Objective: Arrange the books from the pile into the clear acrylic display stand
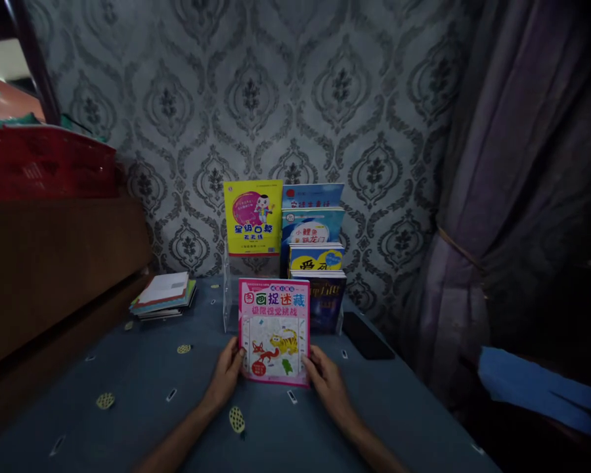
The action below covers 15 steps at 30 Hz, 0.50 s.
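Pink book, side edges in left hand, right hand

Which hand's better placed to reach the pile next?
Left, I'd say. The left hand is nearer the pile, on the same side of the pink book. The right hand holds that book's opposite edge. Both are occupied, though.

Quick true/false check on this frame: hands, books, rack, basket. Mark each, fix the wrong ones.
1. The left hand and right hand hold the pink book. True.
2. The pink book is open. False: closed, front cover facing the camera.
3. A yellow book stands in the clear rack. True.
4. A red basket is left of the book stack. True.
5. The book stack is right of the rack. False: it is left.
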{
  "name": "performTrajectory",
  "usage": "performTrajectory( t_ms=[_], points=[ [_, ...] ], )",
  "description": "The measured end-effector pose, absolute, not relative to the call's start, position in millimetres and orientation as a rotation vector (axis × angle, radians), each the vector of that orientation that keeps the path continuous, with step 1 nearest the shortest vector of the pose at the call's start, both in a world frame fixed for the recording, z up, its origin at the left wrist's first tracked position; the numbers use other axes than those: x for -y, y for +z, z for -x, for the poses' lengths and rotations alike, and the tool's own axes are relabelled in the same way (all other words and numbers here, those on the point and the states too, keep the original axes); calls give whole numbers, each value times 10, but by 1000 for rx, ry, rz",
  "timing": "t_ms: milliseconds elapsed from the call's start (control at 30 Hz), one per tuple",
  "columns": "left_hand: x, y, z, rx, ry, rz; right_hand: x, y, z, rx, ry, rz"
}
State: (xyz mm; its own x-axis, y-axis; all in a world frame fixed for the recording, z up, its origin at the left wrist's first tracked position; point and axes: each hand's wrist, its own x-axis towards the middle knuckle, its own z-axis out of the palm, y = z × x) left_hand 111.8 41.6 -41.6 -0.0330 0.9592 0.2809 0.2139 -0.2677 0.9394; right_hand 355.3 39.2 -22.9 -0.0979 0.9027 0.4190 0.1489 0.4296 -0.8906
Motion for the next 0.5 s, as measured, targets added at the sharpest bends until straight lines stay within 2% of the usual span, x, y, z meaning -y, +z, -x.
performTrajectory(
  t_ms=[167, 500],
  points=[
    [-394, -459, -1107, -1395, 1361, -1555, -387, -206, -3580, 1576, 859, 946],
    [-215, -249, -1205, -1275, 1405, -1646, -351, -183, -3591, 1584, 769, 983]
  ],
)
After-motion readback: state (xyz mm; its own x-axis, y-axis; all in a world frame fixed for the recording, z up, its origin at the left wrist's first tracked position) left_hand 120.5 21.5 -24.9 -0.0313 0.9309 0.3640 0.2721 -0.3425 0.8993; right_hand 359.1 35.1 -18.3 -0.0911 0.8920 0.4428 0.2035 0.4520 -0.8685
